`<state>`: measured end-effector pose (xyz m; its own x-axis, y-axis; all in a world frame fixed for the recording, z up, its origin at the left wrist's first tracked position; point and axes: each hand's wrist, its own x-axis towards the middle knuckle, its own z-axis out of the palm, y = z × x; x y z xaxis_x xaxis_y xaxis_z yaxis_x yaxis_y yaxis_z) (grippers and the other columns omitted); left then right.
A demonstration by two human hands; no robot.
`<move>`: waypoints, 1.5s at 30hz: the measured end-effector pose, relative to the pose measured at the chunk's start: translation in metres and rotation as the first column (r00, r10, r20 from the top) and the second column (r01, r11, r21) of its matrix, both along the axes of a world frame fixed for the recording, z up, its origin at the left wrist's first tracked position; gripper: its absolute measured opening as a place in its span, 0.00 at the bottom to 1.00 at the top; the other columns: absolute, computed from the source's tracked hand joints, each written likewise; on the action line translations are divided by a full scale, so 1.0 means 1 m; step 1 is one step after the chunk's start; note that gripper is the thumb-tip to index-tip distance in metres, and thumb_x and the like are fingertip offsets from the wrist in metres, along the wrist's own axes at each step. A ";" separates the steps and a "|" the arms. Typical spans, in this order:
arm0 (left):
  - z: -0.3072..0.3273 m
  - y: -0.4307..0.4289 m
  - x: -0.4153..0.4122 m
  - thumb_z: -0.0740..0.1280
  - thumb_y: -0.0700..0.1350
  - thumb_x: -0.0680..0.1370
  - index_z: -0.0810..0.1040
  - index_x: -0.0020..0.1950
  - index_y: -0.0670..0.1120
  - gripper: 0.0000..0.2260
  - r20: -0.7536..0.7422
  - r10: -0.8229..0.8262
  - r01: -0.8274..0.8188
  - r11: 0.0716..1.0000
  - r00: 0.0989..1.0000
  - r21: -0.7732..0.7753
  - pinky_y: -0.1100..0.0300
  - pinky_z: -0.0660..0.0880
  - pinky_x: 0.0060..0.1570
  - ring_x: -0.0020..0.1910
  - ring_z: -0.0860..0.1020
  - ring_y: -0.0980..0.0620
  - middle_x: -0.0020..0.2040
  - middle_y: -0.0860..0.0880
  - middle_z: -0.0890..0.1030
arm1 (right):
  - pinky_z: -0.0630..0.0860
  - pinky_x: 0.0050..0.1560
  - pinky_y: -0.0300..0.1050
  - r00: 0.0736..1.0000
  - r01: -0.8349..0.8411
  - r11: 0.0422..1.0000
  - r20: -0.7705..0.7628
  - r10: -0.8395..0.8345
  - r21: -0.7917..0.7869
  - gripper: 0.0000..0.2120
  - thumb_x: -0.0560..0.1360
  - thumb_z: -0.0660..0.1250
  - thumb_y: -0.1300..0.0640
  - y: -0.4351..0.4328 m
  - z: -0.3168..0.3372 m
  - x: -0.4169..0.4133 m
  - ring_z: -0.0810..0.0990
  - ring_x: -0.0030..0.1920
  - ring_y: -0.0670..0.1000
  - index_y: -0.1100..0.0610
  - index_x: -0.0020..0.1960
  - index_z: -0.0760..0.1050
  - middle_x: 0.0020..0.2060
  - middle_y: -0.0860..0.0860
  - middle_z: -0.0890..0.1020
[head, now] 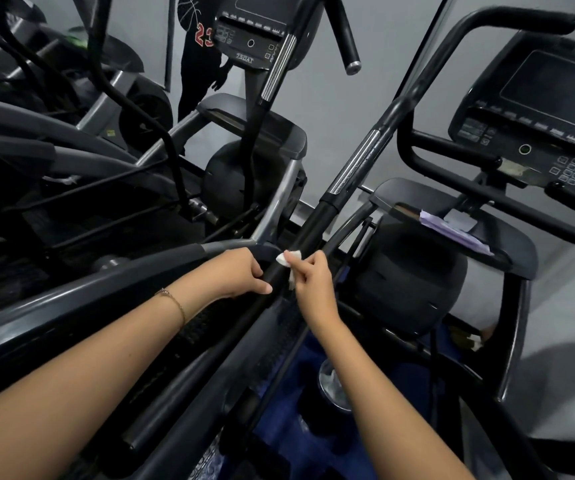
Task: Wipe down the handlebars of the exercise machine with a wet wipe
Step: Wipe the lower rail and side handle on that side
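Observation:
A long black handlebar [327,209] with a chrome grip section runs diagonally from the lower middle up to the right. My right hand [310,282] pinches a small white wet wipe [288,258] and presses it against the bar's lower black part. My left hand [241,273] grips the same bar just below the wipe, thumb laid along it. A thin bracelet sits on my left wrist.
A console [542,133] with screen and keypad stands at the right, with a purple packet [452,230] on the shroud below it. A second machine's console [255,32] and handlebar [345,36] are at the top. A person in black stands behind it. More machines crowd the left.

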<state>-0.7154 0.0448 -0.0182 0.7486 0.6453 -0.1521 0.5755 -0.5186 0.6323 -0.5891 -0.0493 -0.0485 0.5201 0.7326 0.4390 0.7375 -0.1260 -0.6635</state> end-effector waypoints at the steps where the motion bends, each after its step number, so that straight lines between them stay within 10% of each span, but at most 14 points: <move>1: 0.000 0.000 0.000 0.71 0.51 0.73 0.80 0.58 0.44 0.18 0.004 -0.008 0.008 1.000 1.000 0.003 0.60 0.72 0.44 0.46 0.81 0.50 0.49 0.45 0.84 | 0.66 0.41 0.25 0.999 -0.030 1.000 0.024 0.030 -0.001 0.11 0.77 0.61 0.65 -0.006 -0.006 -0.007 0.69 0.37 0.33 0.62 0.57 0.78 0.35 0.43 0.63; 5: -0.001 -0.001 0.000 0.70 0.52 0.73 0.78 0.44 0.48 0.07 -0.002 -0.016 0.016 0.999 1.000 0.028 0.60 0.61 0.29 0.28 0.67 0.54 0.29 0.49 0.70 | 0.66 0.44 0.30 0.983 -0.121 0.992 0.137 0.126 -0.045 0.16 0.76 0.61 0.68 -0.020 -0.020 -0.017 0.67 0.40 0.41 0.59 0.61 0.76 0.39 0.45 0.64; 12: -0.001 0.002 0.000 0.72 0.52 0.72 0.78 0.63 0.44 0.22 -0.003 0.002 -0.002 1.000 1.000 -0.010 0.61 0.72 0.52 0.55 0.80 0.51 0.58 0.47 0.82 | 0.64 0.33 0.32 0.999 0.031 0.989 0.013 -0.030 -0.148 0.13 0.77 0.62 0.52 0.020 0.030 0.032 0.67 0.31 0.40 0.63 0.51 0.73 0.35 0.43 0.67; 20: -0.002 -0.002 -0.011 0.73 0.51 0.71 0.77 0.64 0.44 0.24 0.062 0.023 -0.021 0.999 0.998 -0.038 0.63 0.72 0.56 0.58 0.79 0.53 0.61 0.48 0.80 | 0.67 0.37 0.26 0.995 0.017 1.000 -0.099 -0.015 0.017 0.11 0.77 0.60 0.67 -0.011 -0.005 -0.020 0.70 0.33 0.32 0.70 0.57 0.75 0.33 0.45 0.64; 29: -0.003 -0.011 -0.042 0.75 0.47 0.69 0.78 0.62 0.45 0.22 0.052 -0.050 0.052 0.998 0.997 -0.045 0.65 0.69 0.53 0.56 0.78 0.54 0.57 0.49 0.82 | 0.67 0.46 0.26 0.976 -0.069 0.985 -0.193 0.100 0.157 0.18 0.75 0.62 0.70 -0.043 -0.031 -0.080 0.69 0.38 0.36 0.55 0.61 0.75 0.36 0.45 0.64; 36: 0.025 -0.038 -0.028 0.75 0.46 0.69 0.71 0.70 0.51 0.30 0.050 -0.256 0.249 0.962 0.965 0.112 0.69 0.71 0.50 0.48 0.78 0.60 0.54 0.54 0.81 | 0.71 0.47 0.30 0.808 -0.129 0.967 -0.542 0.231 0.221 0.14 0.75 0.64 0.66 -0.069 -0.005 -0.065 0.77 0.41 0.37 0.49 0.53 0.78 0.40 0.46 0.76; 39: 0.040 -0.058 -0.008 0.75 0.41 0.69 0.80 0.46 0.70 0.21 0.215 -0.373 0.351 0.926 0.902 0.135 0.69 0.72 0.41 0.33 0.77 0.65 0.33 0.61 0.81 | 0.73 0.42 0.35 0.731 -0.060 0.957 -0.640 0.235 0.283 0.11 0.74 0.65 0.64 -0.092 0.015 -0.044 0.76 0.39 0.43 0.51 0.53 0.74 0.37 0.47 0.77; 45: 0.070 -0.096 0.041 0.72 0.49 0.71 0.80 0.34 0.55 0.06 0.290 -0.413 0.370 0.909 0.863 0.192 0.63 0.71 0.37 0.28 0.74 0.63 0.28 0.59 0.80 | 0.77 0.38 0.37 0.502 -0.043 0.935 -0.802 0.325 0.352 0.07 0.78 0.60 0.60 -0.149 0.052 -0.010 0.80 0.40 0.45 0.57 0.50 0.76 0.43 0.52 0.80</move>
